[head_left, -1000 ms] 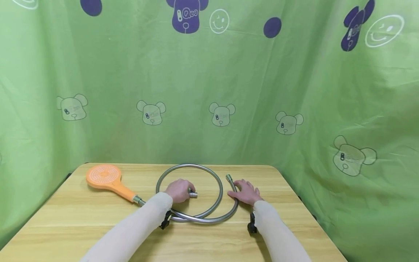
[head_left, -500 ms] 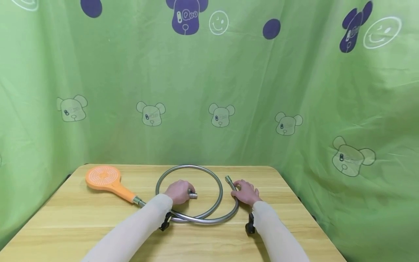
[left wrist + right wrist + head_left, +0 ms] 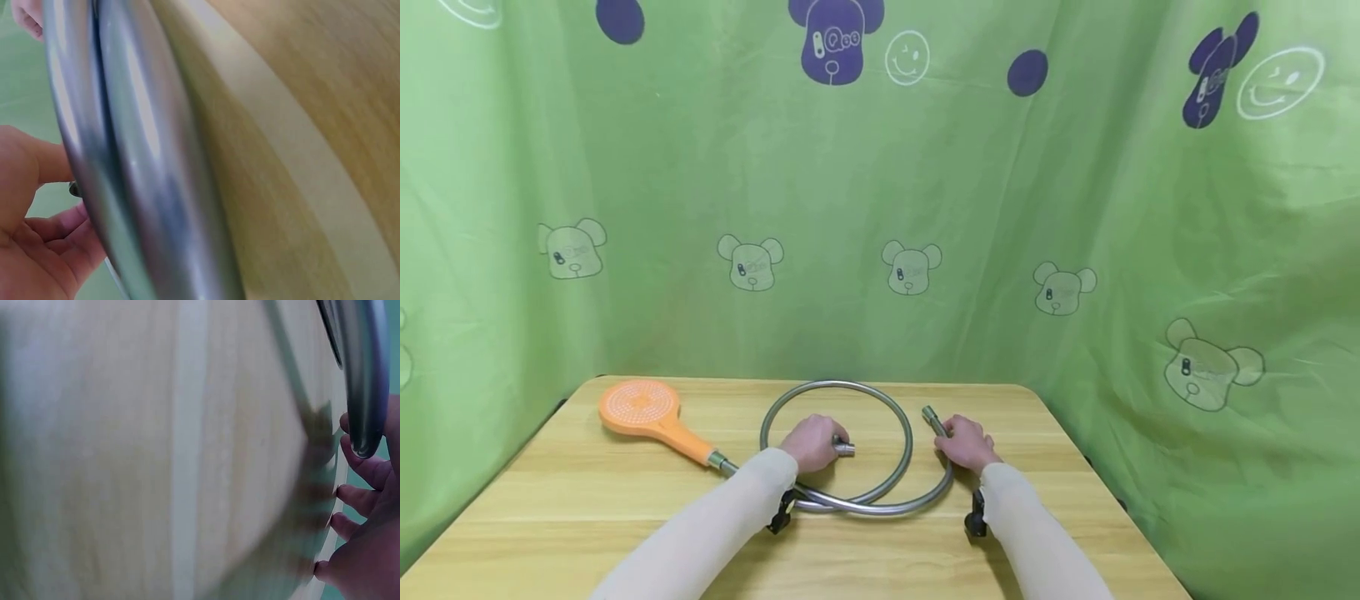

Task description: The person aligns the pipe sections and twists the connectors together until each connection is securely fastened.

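Note:
An orange shower head [image 3: 639, 404] lies face up at the left of the table, joined to a silver shower hose [image 3: 911, 437] that curls in a loop across the middle. Inside the loop, my left hand [image 3: 812, 443] grips a short chrome fitting [image 3: 846, 450]; the palm hides most of it. My right hand [image 3: 968, 444] pinches the hose just below its free end nut [image 3: 929, 413], thumb and index finger on either side and the other fingers spread. The hose [image 3: 150, 137] looms large in the left wrist view, with the left hand [image 3: 37, 231] behind it.
The wooden table [image 3: 587, 542] has rounded far corners. A green curtain [image 3: 880, 183] with bear prints hangs close behind it and along both sides. Black wrist cameras [image 3: 977, 517] sit low under the sleeves. The hose crosses itself near the left forearm.
My right thumb has moved in from a spread position to the hose, which the hand now pinches. The left hand and the fitting stay in place. The head view has shifted slightly.

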